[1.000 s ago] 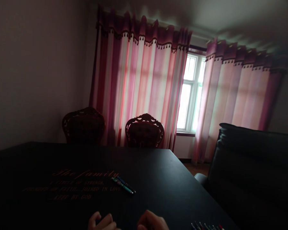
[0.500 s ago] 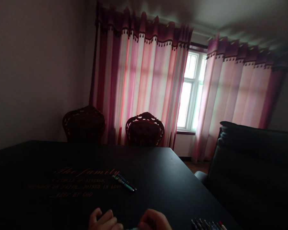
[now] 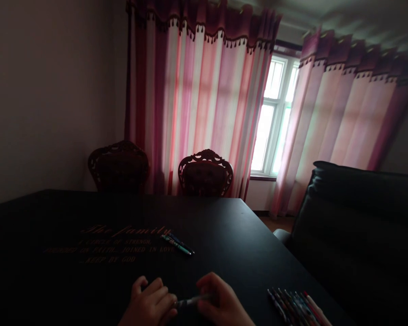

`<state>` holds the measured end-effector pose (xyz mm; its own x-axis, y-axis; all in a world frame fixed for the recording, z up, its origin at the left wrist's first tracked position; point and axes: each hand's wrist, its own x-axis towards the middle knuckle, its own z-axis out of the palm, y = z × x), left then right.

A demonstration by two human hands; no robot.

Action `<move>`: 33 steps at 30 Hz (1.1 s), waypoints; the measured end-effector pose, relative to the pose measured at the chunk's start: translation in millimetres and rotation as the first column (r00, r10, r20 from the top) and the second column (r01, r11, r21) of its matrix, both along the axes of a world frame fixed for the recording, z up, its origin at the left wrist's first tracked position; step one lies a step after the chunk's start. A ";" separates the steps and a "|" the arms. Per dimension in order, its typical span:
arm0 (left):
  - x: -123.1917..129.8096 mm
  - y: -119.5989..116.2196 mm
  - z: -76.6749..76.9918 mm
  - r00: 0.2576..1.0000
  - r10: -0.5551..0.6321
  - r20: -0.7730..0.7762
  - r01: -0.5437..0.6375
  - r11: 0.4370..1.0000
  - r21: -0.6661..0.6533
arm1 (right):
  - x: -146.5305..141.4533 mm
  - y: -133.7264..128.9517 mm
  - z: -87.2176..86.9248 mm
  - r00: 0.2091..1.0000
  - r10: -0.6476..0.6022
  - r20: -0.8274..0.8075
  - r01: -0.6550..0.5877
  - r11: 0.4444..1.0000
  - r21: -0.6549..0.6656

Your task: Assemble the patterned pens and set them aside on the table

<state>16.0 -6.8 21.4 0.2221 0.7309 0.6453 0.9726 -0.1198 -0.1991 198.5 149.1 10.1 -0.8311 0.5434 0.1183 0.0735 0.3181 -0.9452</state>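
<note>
Near the front of the dark table, a thin pen spans the gap between my hands. My left hand is closed around its left end, fingers curled. My right hand pinches the other end, which is blurred. Two pens, one of them green, lie side by side farther back, beside reddish lettering on the tabletop. At the lower right lies a row of several pens, one with a red tip.
Two carved chairs stand behind the table's far edge. On the right is a black high-backed chair. Striped curtains hang by a window at the back.
The view has tipped downward, so both hands and the row of pens show more fully. The pen between my hands is now in plain sight.
</note>
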 end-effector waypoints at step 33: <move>-9.8 -4.0 8.5 0.971 0.172 0.167 -0.148 0.978 -0.146 | -8.6 -7.5 5.3 1.000 0.025 0.003 -0.024 0.923 0.385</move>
